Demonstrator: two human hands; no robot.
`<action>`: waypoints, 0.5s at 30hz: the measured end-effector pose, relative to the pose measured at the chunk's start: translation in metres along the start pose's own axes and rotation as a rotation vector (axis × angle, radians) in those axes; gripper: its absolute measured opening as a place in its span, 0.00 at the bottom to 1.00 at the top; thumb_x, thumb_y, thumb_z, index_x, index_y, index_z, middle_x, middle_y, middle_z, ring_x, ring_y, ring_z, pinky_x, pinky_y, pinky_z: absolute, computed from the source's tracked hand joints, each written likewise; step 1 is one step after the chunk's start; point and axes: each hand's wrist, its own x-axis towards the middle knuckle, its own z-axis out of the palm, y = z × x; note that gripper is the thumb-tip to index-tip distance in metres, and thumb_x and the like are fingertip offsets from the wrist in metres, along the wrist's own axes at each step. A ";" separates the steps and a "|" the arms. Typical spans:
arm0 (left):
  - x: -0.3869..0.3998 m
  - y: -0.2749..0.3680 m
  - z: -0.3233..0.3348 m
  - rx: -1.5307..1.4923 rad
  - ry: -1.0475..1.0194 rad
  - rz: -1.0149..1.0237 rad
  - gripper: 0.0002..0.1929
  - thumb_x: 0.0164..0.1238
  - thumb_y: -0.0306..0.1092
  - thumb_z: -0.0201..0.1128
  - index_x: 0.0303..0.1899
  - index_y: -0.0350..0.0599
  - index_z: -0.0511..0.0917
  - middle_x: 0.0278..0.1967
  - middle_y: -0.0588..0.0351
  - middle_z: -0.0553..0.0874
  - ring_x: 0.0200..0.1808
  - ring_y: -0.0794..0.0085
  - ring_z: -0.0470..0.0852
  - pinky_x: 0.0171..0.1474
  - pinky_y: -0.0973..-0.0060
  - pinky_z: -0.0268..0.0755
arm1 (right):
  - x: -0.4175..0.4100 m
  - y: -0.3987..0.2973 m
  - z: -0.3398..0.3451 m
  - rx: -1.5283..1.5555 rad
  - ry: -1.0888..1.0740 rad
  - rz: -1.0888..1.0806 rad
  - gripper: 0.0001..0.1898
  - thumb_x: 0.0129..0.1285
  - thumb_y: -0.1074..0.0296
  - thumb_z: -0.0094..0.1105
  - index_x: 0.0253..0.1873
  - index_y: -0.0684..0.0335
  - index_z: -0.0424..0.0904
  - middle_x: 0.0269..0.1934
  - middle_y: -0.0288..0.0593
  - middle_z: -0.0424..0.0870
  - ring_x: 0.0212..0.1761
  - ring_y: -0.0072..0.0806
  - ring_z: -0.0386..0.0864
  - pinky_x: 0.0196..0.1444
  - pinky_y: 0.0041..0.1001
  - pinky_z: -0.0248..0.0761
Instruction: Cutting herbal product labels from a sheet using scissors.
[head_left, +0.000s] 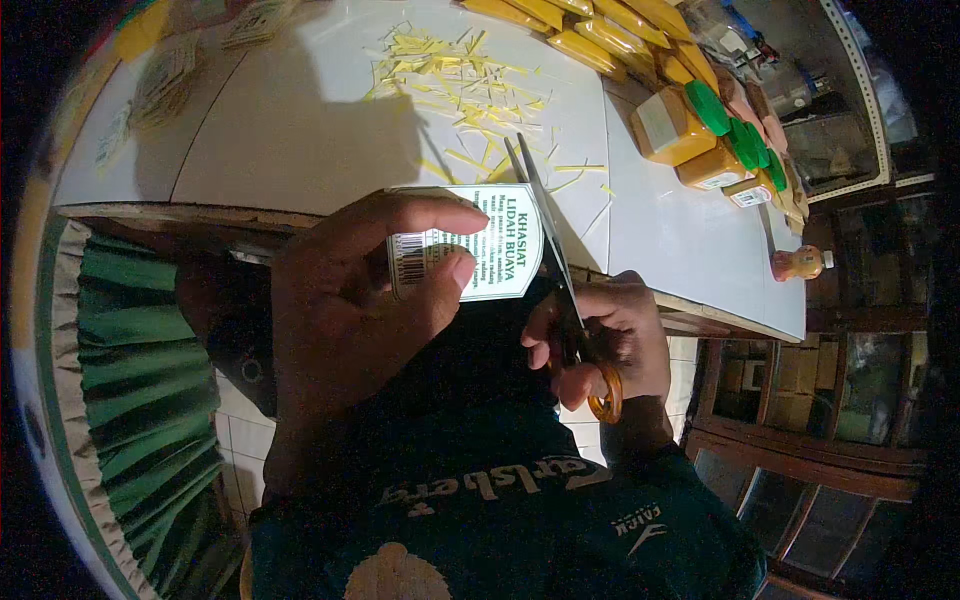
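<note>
Between its thumb and fingers, my left hand (360, 277) grips a printed paper label (510, 247) with green writing and a barcode. The label's far corners are cut at a slant. My right hand (615, 337) holds a pair of scissors (555, 232) with amber handles, one ring showing below the fingers. The blades point away from me, slightly parted, and run close along the label's right end. Whether they touch the paper I cannot tell. Beyond the blade tips, thin yellow and white paper offcuts (450, 75) lie scattered on the white tabletop (285, 135).
Several jars with green lids (675, 127) stand at the right, near filled yellow packets (600, 37). A small bottle (799, 264) is by the right table edge. Stacks of labels (165, 79) lie at the far left. Green pleated cloth (142, 360) hangs at the left.
</note>
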 end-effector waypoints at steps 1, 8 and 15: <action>0.001 0.001 0.000 -0.018 -0.001 -0.020 0.10 0.56 0.21 0.63 0.41 0.37 0.82 0.39 0.54 0.85 0.40 0.79 0.81 0.43 0.82 0.71 | 0.000 0.001 0.000 -0.041 0.015 -0.011 0.40 0.30 0.29 0.72 0.31 0.70 0.80 0.21 0.39 0.82 0.19 0.21 0.80 0.22 0.17 0.71; 0.001 0.000 -0.001 -0.009 -0.008 -0.043 0.10 0.57 0.19 0.62 0.42 0.37 0.81 0.38 0.54 0.85 0.39 0.80 0.80 0.43 0.83 0.71 | 0.001 0.010 -0.004 -0.070 0.012 -0.055 0.40 0.30 0.28 0.72 0.30 0.68 0.80 0.20 0.38 0.81 0.21 0.20 0.81 0.24 0.17 0.71; 0.023 -0.013 -0.003 -0.098 -0.078 -0.095 0.10 0.60 0.21 0.63 0.43 0.37 0.81 0.34 0.56 0.85 0.34 0.81 0.81 0.37 0.85 0.72 | 0.016 0.008 -0.029 -0.072 -0.131 -0.045 0.26 0.46 0.50 0.77 0.34 0.71 0.80 0.22 0.39 0.81 0.21 0.21 0.80 0.22 0.17 0.72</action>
